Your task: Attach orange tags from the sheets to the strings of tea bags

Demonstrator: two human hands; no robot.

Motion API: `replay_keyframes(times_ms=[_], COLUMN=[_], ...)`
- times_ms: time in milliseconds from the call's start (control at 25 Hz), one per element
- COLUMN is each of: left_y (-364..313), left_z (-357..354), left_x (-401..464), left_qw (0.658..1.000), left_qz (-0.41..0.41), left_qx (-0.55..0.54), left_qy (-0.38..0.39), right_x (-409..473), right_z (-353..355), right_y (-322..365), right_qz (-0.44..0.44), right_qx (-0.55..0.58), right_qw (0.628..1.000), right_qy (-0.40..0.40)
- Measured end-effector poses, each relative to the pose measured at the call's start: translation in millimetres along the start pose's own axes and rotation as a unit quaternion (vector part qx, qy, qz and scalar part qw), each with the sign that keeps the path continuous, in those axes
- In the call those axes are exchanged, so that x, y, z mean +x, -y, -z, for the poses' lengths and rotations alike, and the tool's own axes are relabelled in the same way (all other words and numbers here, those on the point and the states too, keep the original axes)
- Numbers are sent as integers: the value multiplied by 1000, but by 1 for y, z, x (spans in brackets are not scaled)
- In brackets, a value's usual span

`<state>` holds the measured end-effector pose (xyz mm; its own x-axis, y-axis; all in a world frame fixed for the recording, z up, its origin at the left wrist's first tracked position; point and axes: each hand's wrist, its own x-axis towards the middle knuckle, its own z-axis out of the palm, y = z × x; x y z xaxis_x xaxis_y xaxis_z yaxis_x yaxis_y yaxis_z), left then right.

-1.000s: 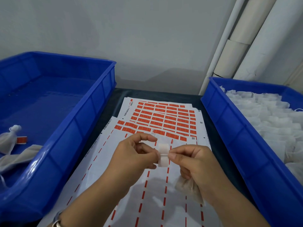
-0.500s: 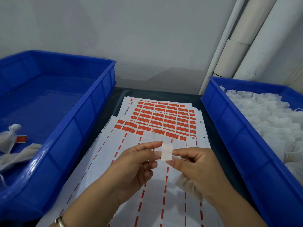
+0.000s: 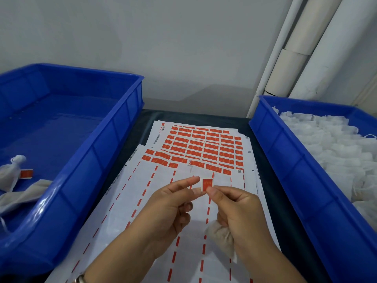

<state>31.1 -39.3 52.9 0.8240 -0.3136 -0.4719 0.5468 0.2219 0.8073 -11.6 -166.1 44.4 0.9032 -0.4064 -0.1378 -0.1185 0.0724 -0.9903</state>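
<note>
From the head camera we have both hands meeting just below the middle of the frame, over the sheets [image 3: 183, 201]. The orange tag [image 3: 207, 184] stands upright, long axis running up the frame, pinched at its lower edge by the right hand [image 3: 234, 209] and touched on its left side by the left hand [image 3: 169, 205], thumb and forefinger closed toward it. The tea bag [image 3: 221, 234] hangs bunched under the right palm, directly below the tag, so we judge the right hand nearer for pressing the fold shut. We cannot make out the string at all; the fingers hide it. Finished bags [image 3: 12, 174] lie at the left edge in the left bin [image 3: 98, 152]; the right bin [image 3: 285, 160] holds untagged ones.
</note>
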Motion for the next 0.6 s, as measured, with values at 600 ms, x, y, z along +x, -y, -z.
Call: replay_keyframes(times_ms=[600], left_y=[-24], left_z=[-18], left_x=[-19], left_qw=[959], left_qz=[-182], left_qx=[215], left_qy=[-31], right_x=[-16], right_z=[-3], right_y=[16], right_qz=[84], right_qx=[-51], right_qw=[995], right_qy=[34])
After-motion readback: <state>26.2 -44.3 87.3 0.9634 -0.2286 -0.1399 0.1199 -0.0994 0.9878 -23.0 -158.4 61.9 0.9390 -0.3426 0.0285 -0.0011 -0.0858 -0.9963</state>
